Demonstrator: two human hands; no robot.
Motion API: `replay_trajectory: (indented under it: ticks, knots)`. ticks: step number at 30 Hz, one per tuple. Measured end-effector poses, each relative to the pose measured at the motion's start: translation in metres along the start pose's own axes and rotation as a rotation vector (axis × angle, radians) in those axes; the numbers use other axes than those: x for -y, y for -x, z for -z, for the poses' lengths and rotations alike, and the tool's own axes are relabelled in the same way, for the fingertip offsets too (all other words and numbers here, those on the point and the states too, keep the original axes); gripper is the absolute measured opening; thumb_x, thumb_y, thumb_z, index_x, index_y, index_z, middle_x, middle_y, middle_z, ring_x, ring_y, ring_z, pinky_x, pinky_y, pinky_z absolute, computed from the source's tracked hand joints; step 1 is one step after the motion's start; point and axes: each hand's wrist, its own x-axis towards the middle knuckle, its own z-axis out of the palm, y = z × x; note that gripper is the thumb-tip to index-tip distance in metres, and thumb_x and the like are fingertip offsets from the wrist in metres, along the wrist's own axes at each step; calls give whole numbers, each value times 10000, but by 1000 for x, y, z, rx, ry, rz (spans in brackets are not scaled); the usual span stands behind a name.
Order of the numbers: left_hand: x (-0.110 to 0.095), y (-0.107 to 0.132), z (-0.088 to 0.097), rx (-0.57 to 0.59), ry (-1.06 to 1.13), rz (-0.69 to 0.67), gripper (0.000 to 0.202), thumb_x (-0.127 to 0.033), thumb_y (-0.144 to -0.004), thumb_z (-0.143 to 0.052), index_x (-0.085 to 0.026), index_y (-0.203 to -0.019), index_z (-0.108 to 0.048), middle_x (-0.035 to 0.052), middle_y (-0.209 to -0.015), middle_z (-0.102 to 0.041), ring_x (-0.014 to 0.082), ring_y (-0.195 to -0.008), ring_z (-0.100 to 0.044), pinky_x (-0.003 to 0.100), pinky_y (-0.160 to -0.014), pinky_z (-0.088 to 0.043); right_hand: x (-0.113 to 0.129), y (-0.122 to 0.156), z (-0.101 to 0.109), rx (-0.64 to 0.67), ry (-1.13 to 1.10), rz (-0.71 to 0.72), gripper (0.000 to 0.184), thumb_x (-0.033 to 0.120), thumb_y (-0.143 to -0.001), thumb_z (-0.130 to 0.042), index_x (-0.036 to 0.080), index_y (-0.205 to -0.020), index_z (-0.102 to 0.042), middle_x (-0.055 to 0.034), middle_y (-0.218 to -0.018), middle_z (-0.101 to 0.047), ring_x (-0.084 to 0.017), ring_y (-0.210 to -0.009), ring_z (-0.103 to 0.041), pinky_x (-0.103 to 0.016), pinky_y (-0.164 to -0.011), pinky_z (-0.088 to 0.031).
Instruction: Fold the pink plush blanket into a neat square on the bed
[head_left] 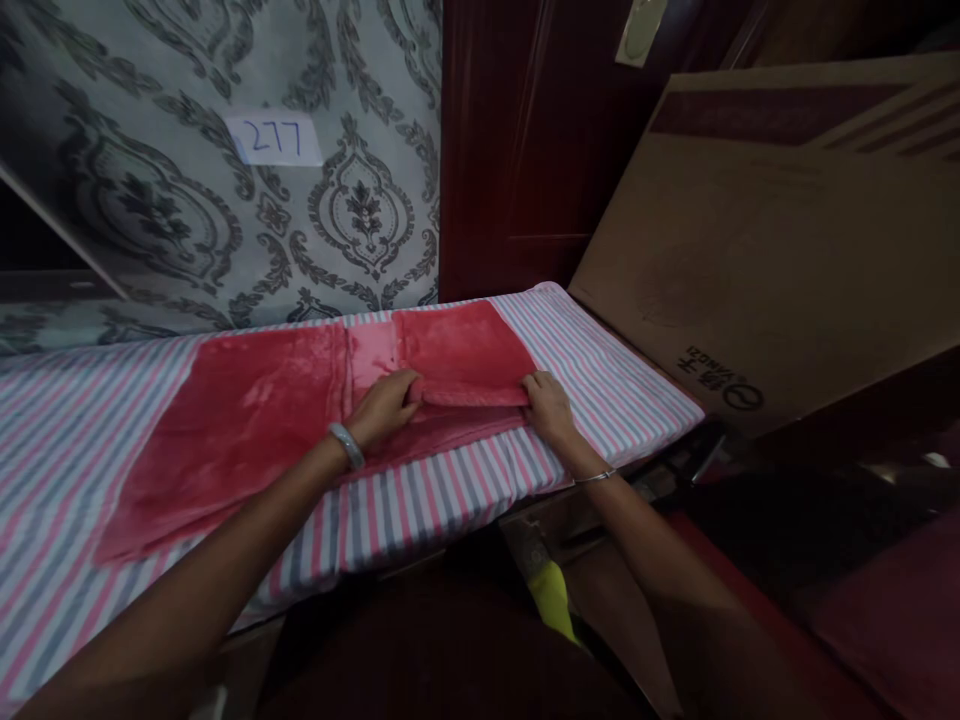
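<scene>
A plush red blanket lies partly folded on a striped sheet. Its right part is turned over into a smaller layered flap, and a paler pink strip shows between the two sections. My left hand, with a bangle at the wrist, pinches the near left corner of that flap. At the flap's near right corner, my right hand grips the edge between thumb and fingers. Between both hands the flap's near edge is raised a little above the layer below.
A large cardboard box leans at the right end of the sheet-covered surface. Behind stand a patterned wall with a paper marked 277 and a dark red door. Something yellow shows below the front edge.
</scene>
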Motion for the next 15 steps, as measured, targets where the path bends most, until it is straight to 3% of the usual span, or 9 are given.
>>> replay_trajectory:
  ticks: [5,10,15]
  knots:
    - [6,14,-17,37,51,5,279,-150,-784,-582,-190,-1058,-617,86,-1054,-695,249,-1000,-656,372,-900,-510,0,6,-5,32,42,12,244,80,-850,-529,152,-1065,-618,-156,-1082,-623,-289,-1035,-507,-363,-845,-379]
    - [8,23,-27,25,113,3,569,-124,-751,-626,-184,-1305,-512,119,-1304,-622,268,-1196,-621,407,-1027,-494,-3,5,-4,19,-1,14,266,64,-814,-538,169,-1045,-615,-146,-1078,-631,-294,-1030,-509,-368,-845,-387]
    - [2,21,-25,9,42,4,532,-41,-780,-520,-158,-1299,-539,135,-1267,-635,263,-1190,-617,406,-1027,-491,-2,5,-3,19,-34,7,292,60,-814,-527,154,-1077,-612,-152,-1093,-621,-299,-1048,-505,-377,-859,-408]
